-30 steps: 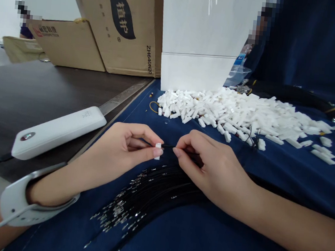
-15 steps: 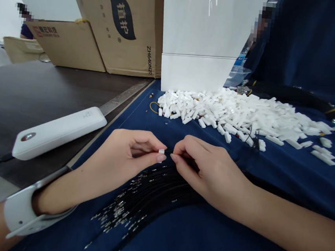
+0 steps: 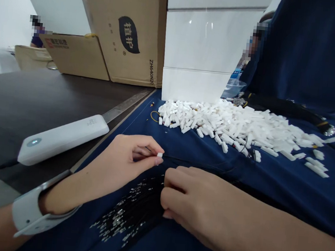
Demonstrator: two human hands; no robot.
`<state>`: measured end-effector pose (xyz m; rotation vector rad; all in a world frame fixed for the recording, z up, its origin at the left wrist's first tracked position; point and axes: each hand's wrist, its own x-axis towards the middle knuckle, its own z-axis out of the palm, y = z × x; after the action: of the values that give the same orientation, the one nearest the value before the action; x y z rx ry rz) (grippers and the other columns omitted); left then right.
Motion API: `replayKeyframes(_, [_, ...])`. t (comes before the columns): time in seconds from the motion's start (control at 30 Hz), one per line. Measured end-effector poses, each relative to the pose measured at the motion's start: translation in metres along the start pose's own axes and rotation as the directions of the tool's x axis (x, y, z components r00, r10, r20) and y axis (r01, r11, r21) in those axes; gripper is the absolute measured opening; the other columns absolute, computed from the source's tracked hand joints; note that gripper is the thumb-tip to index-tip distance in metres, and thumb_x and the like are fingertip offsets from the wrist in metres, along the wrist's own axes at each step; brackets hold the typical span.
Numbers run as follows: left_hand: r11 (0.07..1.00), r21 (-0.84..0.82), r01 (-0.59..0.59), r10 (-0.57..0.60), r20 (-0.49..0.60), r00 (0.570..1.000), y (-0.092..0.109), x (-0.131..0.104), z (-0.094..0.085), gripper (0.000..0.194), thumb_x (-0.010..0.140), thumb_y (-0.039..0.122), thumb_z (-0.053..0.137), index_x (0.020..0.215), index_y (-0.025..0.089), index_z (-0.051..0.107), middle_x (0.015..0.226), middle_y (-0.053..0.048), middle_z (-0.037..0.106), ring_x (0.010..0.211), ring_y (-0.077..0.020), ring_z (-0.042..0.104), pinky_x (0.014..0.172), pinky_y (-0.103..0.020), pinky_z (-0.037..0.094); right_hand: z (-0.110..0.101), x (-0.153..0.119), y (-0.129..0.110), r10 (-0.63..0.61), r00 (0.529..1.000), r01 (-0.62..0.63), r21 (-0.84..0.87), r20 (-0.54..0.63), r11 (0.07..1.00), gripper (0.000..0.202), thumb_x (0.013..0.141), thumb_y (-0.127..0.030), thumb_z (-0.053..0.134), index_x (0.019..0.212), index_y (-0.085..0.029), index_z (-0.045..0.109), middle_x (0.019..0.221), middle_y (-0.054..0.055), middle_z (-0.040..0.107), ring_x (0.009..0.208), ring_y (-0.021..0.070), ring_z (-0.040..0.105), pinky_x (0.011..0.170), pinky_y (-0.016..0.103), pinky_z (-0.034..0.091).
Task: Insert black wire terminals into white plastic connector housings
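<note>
Between thumb and forefinger, my left hand pinches a small white connector housing. A thin black wire runs rightward from beside it over the cloth. My right hand is lower and to the right, its fingers curled over the bundle of black wires. Small shiny metal terminals tip the wires at their left ends. The right fingertips are mostly hidden, so whatever they grip does not show.
A wide heap of white connector housings lies beyond my hands on the blue cloth. Behind it stand stacked white boxes and a cardboard box. At left lies a white corded device. People are partly visible in the background.
My right hand has moved away from the housing, down and toward me, onto the wire bundle. My left hand still holds the housing. The view has tilted slightly.
</note>
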<state>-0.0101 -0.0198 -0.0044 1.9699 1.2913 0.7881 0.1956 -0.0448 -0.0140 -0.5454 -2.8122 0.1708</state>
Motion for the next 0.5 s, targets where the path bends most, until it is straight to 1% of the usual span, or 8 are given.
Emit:
replayKeyframes(0.07, [1.0, 0.009, 0.002, -0.002, 0.0, 1.0, 0.0, 0.0, 0.001, 0.003, 0.081, 0.024, 0.069, 0.083, 0.024, 0.071, 0.079, 0.007, 0.077, 0.074, -0.0092, 0.073, 0.071, -0.013, 0.056, 0.005, -0.001, 0.0, -0.001, 1.0, 0.001, -0.053, 0.01, 0.999, 0.01, 0.091, -0.011, 0.058, 0.085, -0.018, 0.054, 0.085, 0.0, 0.056, 0.075, 0.0148, 0.05, 0.065, 0.029, 0.037])
replayKeyframes(0.13, [1.0, 0.011, 0.008, -0.008, 0.005, 1.0, 0.0, 0.0, 0.001, 0.004, 0.081, 0.024, 0.068, 0.083, 0.024, 0.071, 0.078, 0.007, 0.077, 0.073, -0.0094, 0.072, 0.07, -0.014, 0.056, 0.008, -0.002, 0.0, 0.012, 1.0, -0.012, -0.092, -0.002, 0.996, 0.01, 0.091, -0.01, 0.057, 0.087, -0.018, 0.053, 0.086, 0.0, 0.055, 0.075, 0.0153, 0.048, 0.067, 0.03, 0.037])
replayKeyframes(0.23, [1.0, 0.007, 0.021, -0.021, 0.017, 1.0, 0.001, -0.001, 0.001, 0.003, 0.081, 0.023, 0.067, 0.083, 0.023, 0.07, 0.078, 0.006, 0.077, 0.073, -0.0105, 0.072, 0.07, -0.016, 0.057, 0.011, -0.003, -0.001, 0.01, 0.999, -0.014, -0.096, -0.048, 0.995, 0.007, 0.092, -0.016, 0.058, 0.089, -0.018, 0.052, 0.088, 0.0, 0.055, 0.076, 0.0165, 0.048, 0.069, 0.033, 0.036])
replayKeyframes(0.3, [1.0, 0.008, 0.019, -0.02, 0.02, 1.0, 0.002, -0.002, 0.0, 0.004, 0.081, 0.023, 0.067, 0.084, 0.022, 0.07, 0.079, 0.005, 0.077, 0.075, -0.0113, 0.073, 0.071, -0.017, 0.057, 0.012, -0.002, -0.001, -0.002, 0.998, -0.003, -0.087, -0.057, 0.996, 0.009, 0.092, -0.02, 0.059, 0.088, -0.019, 0.051, 0.087, -0.001, 0.055, 0.076, 0.0171, 0.048, 0.069, 0.034, 0.034])
replayKeyframes(0.43, [0.999, 0.049, 0.012, -0.013, 0.025, 1.0, 0.003, -0.003, -0.002, 0.006, 0.082, 0.024, 0.066, 0.086, 0.022, 0.07, 0.083, 0.002, 0.077, 0.078, -0.0138, 0.073, 0.074, -0.023, 0.059, 0.013, -0.002, -0.003, -0.018, 1.0, 0.017, -0.121, -0.007, 0.992, 0.011, 0.093, -0.013, 0.054, 0.084, -0.018, 0.052, 0.086, 0.0, 0.054, 0.076, 0.0171, 0.046, 0.068, 0.035, 0.031])
replayKeyframes(0.5, [0.997, 0.074, 0.005, -0.007, 0.029, 1.0, 0.002, -0.003, -0.001, 0.007, 0.083, 0.025, 0.065, 0.087, 0.022, 0.069, 0.084, 0.001, 0.076, 0.078, -0.015, 0.073, 0.075, -0.025, 0.059, 0.012, -0.001, -0.004, -0.004, 1.0, 0.002, -0.136, -0.012, 0.991, 0.01, 0.093, -0.012, 0.054, 0.085, -0.018, 0.053, 0.086, 0.0, 0.055, 0.075, 0.017, 0.046, 0.069, 0.036, 0.032])
